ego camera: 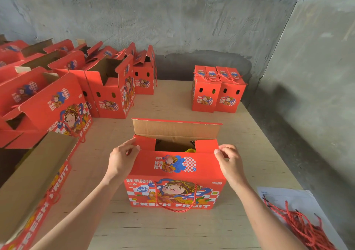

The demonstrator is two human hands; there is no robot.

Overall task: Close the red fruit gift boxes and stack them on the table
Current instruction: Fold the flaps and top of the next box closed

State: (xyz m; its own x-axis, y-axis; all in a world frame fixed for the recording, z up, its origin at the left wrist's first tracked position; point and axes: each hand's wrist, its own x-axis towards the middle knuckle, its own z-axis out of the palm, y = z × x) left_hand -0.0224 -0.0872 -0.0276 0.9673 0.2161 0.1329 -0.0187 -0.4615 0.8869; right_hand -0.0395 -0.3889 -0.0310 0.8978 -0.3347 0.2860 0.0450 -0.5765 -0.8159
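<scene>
Arms stretched forward, the left hand and right hand pinch opposite top corners of the near flap on the red fruit gift box, which stands mid-way across the worktop, rear flap upright.

Tabletop: bare middle lane, cluttered sides
Open boxes crowd the left edge; a half-open box stands mid near edge; two closed boxes by the far right corner; red cords in the near right corner.
</scene>
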